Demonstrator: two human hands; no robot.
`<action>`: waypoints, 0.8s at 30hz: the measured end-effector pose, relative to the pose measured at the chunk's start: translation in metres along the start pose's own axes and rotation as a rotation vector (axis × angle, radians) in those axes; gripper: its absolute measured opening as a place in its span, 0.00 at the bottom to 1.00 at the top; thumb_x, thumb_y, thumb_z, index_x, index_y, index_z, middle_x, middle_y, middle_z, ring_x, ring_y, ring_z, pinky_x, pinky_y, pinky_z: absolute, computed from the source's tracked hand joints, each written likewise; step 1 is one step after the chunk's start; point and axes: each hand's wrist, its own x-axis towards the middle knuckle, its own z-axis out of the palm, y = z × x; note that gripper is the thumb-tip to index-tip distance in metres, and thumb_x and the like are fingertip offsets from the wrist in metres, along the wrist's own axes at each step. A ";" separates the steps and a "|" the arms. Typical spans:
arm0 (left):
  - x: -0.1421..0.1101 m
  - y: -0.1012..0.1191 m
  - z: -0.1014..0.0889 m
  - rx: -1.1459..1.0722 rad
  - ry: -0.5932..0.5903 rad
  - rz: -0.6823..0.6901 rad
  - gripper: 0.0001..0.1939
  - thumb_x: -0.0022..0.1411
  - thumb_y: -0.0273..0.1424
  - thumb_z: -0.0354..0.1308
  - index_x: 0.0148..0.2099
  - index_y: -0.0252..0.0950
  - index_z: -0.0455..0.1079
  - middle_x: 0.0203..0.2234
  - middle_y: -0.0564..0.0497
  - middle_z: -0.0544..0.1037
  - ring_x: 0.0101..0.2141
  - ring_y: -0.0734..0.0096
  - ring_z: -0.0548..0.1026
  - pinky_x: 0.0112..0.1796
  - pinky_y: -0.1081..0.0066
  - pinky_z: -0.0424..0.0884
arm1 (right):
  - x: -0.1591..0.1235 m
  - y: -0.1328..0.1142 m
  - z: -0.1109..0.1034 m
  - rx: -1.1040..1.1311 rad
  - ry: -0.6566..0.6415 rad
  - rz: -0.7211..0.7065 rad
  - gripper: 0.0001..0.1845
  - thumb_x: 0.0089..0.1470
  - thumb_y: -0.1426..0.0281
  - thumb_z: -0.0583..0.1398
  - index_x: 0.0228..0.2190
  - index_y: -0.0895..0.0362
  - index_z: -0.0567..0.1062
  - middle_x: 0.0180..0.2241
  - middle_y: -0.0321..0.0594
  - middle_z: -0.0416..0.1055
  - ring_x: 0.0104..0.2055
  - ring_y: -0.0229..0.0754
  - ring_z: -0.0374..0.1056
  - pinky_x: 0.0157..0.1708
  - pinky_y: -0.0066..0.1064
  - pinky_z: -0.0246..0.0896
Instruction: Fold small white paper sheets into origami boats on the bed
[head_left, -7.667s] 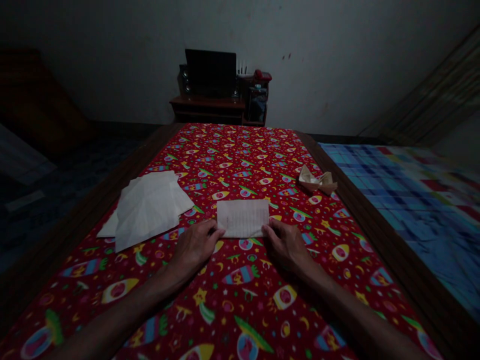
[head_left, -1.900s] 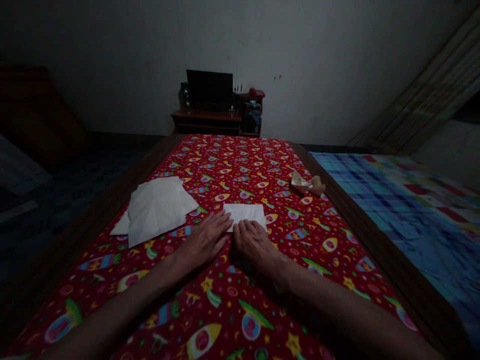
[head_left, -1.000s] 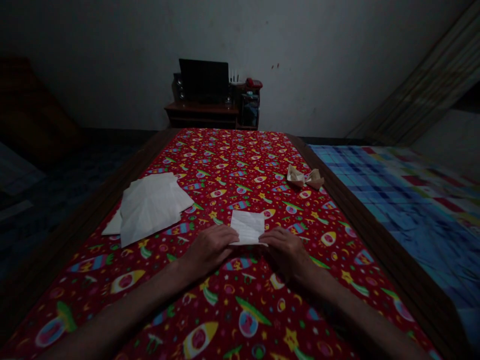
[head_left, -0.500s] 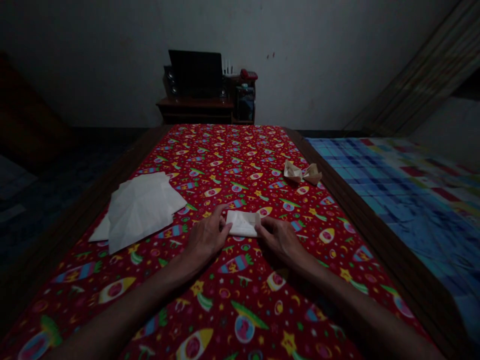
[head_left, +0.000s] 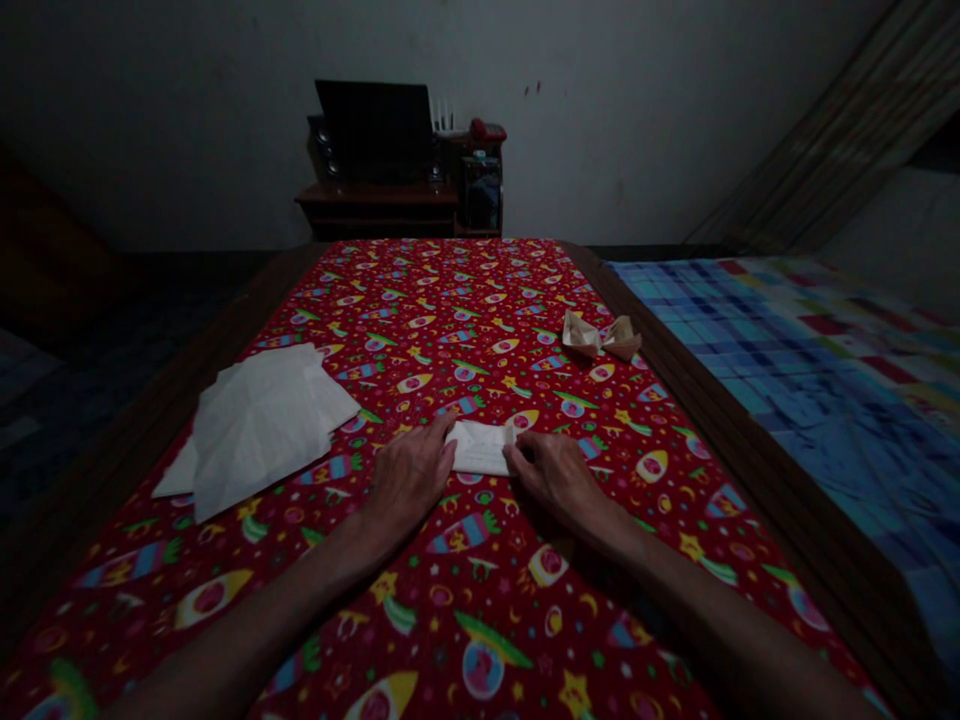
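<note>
A small folded white paper lies flat on the red patterned cloth, between my two hands. At its left edge is my left hand, thumb and fingers closed on that side. My right hand pinches the lower right corner, with its fingers curled in. A fanned stack of white paper sheets rests to the left. Farther off on the right stands a folded brownish paper piece with two raised, pointed halves.
Dark wooden edges border the cloth on both sides. Beyond the far end stand a dark screen, speakers and a red telephone on a brown desk. A blue checked cloth spreads at the right.
The view has shifted slightly, moving the room's contents a little left and up. My left fingers now lie closer along the folded paper's left edge, and my right fingers are more curled.
</note>
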 end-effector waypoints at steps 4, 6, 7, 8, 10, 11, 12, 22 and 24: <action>0.002 0.001 -0.002 -0.003 -0.007 0.079 0.14 0.66 0.29 0.46 0.53 0.35 0.63 0.44 0.44 0.73 0.45 0.59 0.71 0.45 0.60 0.69 | 0.000 -0.001 0.000 -0.002 0.007 0.002 0.18 0.58 0.66 0.51 0.20 0.59 0.67 0.16 0.33 0.60 0.17 0.30 0.51 0.21 0.26 0.40; 0.001 0.003 -0.001 -0.055 -0.024 0.196 0.14 0.66 0.27 0.45 0.53 0.36 0.64 0.50 0.44 0.70 0.52 0.59 0.66 0.51 0.57 0.65 | 0.000 -0.001 0.000 -0.008 0.013 0.005 0.17 0.58 0.66 0.51 0.20 0.59 0.67 0.17 0.34 0.60 0.17 0.30 0.51 0.21 0.26 0.40; 0.000 0.004 0.000 -0.086 -0.032 0.261 0.15 0.66 0.26 0.45 0.53 0.36 0.64 0.53 0.44 0.68 0.55 0.60 0.63 0.55 0.56 0.61 | 0.001 -0.001 0.000 -0.011 0.015 0.003 0.17 0.58 0.66 0.51 0.20 0.59 0.67 0.16 0.34 0.60 0.17 0.30 0.51 0.21 0.26 0.40; -0.002 0.006 0.002 -0.114 -0.042 0.316 0.16 0.66 0.25 0.45 0.54 0.35 0.63 0.56 0.45 0.66 0.58 0.61 0.60 0.57 0.55 0.58 | 0.001 -0.001 0.000 -0.011 0.015 -0.002 0.18 0.58 0.67 0.51 0.19 0.59 0.67 0.16 0.33 0.60 0.17 0.30 0.51 0.21 0.26 0.40; -0.006 0.011 0.005 -0.156 -0.071 0.372 0.18 0.66 0.24 0.44 0.57 0.35 0.61 0.58 0.45 0.63 0.60 0.62 0.56 0.59 0.55 0.55 | 0.002 -0.001 0.000 -0.012 0.018 -0.005 0.18 0.58 0.67 0.51 0.19 0.59 0.66 0.16 0.33 0.60 0.17 0.30 0.50 0.21 0.26 0.40; -0.009 0.013 0.007 -0.175 -0.085 0.380 0.19 0.67 0.25 0.44 0.58 0.35 0.60 0.59 0.44 0.62 0.61 0.63 0.56 0.59 0.55 0.56 | 0.002 -0.001 0.000 -0.013 0.018 -0.001 0.18 0.58 0.67 0.51 0.19 0.59 0.66 0.15 0.33 0.59 0.17 0.30 0.50 0.21 0.26 0.39; -0.011 0.015 0.008 -0.191 -0.098 0.382 0.20 0.67 0.25 0.43 0.60 0.35 0.58 0.60 0.44 0.62 0.61 0.63 0.55 0.59 0.56 0.58 | 0.002 -0.001 0.001 -0.016 0.019 0.003 0.18 0.58 0.67 0.52 0.18 0.59 0.66 0.15 0.33 0.59 0.17 0.30 0.50 0.21 0.26 0.39; -0.014 0.022 0.003 -0.155 -0.189 0.415 0.22 0.68 0.31 0.44 0.63 0.34 0.52 0.62 0.41 0.57 0.62 0.58 0.50 0.59 0.54 0.57 | 0.001 0.007 0.003 -0.095 0.082 -0.060 0.19 0.61 0.67 0.50 0.22 0.59 0.70 0.17 0.36 0.66 0.17 0.32 0.57 0.20 0.26 0.44; -0.014 0.023 0.004 -0.130 -0.187 0.411 0.22 0.68 0.31 0.44 0.62 0.33 0.53 0.62 0.40 0.57 0.62 0.57 0.51 0.59 0.54 0.57 | -0.003 0.008 -0.001 -0.147 0.152 -0.071 0.20 0.62 0.67 0.48 0.23 0.59 0.72 0.18 0.38 0.69 0.18 0.34 0.61 0.20 0.27 0.48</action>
